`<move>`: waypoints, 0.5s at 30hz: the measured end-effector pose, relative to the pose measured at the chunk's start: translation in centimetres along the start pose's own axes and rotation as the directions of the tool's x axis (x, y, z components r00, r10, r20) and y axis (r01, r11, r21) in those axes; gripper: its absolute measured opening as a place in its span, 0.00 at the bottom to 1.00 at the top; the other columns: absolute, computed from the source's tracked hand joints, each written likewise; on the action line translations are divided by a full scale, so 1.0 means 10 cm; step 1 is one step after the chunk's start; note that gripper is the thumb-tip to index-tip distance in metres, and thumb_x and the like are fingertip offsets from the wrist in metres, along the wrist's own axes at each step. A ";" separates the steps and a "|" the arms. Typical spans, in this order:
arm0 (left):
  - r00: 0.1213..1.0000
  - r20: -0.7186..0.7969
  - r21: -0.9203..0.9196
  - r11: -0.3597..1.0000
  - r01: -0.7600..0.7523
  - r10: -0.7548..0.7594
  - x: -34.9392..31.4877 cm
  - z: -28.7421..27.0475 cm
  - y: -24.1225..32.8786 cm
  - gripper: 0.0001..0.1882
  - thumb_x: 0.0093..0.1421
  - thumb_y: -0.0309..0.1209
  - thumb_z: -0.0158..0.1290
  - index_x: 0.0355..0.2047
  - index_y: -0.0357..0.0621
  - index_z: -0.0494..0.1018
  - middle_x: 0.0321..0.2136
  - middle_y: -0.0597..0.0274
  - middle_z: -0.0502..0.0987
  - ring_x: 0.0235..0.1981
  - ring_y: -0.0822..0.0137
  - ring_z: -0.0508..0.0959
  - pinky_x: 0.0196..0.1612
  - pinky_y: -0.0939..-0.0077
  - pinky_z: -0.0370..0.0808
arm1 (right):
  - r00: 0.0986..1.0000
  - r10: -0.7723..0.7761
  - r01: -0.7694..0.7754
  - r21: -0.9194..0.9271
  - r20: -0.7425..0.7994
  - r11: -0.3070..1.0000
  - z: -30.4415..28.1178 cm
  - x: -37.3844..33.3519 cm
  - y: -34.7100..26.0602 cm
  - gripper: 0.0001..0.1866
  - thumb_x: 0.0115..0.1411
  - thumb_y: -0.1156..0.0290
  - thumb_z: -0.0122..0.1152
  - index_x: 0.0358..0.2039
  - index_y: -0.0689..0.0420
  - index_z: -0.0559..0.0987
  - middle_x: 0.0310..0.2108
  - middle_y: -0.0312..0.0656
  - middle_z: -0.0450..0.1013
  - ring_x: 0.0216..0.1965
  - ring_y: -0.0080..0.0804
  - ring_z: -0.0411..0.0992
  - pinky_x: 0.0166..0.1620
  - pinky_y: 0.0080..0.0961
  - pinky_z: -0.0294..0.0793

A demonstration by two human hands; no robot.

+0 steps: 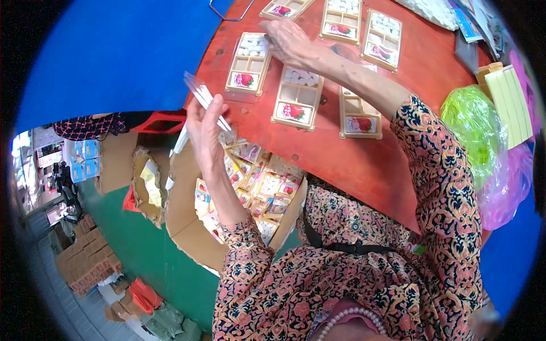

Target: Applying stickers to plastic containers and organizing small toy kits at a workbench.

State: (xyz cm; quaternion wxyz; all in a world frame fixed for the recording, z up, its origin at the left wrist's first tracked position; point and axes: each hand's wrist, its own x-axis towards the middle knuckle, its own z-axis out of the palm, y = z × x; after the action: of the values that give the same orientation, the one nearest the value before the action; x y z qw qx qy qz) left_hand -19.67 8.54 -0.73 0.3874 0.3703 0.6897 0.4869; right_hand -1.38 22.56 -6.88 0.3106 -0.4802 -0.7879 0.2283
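Our left grip (206,129) pinches white sticks (198,92); our right grip (290,44), opening and hold unclear, likely fills the tray (255,65) beside it, needing careful placing.

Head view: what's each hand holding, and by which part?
Left hand: thin white pieces with clear plastic, gripped around mid-length, ends protruding. Right hand: by the upper end of a compartment tray; can't tell whether it grips anything.

Pink/navy pattd slvs (446,170), bead necklace (353,311)

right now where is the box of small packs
In the head view, the box is left of centre, below the left hand, beside the red table.
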 end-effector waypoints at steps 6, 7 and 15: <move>0.996 0.052 -0.212 0.974 0.079 -0.070 -0.01 0.22 -0.10 0.24 0.55 0.41 0.58 0.44 0.36 0.66 0.32 0.57 0.74 0.31 0.66 0.77 0.29 0.73 0.77 | 0.975 -0.212 0.212 -0.010 -0.072 0.977 0.13 0.04 0.14 0.06 0.49 0.75 0.55 0.23 0.65 0.72 0.27 0.57 0.72 0.34 0.57 0.71 0.32 0.47 0.71; 0.996 0.047 -0.212 0.974 0.083 -0.075 0.00 0.24 -0.09 0.27 0.54 0.42 0.59 0.45 0.35 0.65 0.32 0.58 0.73 0.32 0.67 0.76 0.30 0.74 0.76 | 0.971 -0.224 0.224 -0.010 -0.088 0.975 0.15 0.05 0.14 0.06 0.49 0.74 0.55 0.24 0.65 0.72 0.27 0.56 0.71 0.34 0.57 0.71 0.34 0.47 0.71; 0.999 0.022 -0.251 0.967 0.050 -0.046 0.11 0.30 -0.12 0.26 0.54 0.43 0.59 0.44 0.36 0.65 0.32 0.55 0.74 0.31 0.63 0.78 0.29 0.70 0.78 | 0.985 -0.159 0.156 -0.043 -0.073 0.987 0.22 0.07 0.16 0.07 0.50 0.73 0.55 0.26 0.64 0.75 0.31 0.56 0.70 0.38 0.54 0.70 0.38 0.47 0.71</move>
State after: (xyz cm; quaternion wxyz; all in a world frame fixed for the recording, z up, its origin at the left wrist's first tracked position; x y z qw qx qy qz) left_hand -17.58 10.32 -2.78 0.4484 0.3055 0.6278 0.5580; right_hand -2.17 23.71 -9.26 0.3485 -0.4306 -0.8150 0.1700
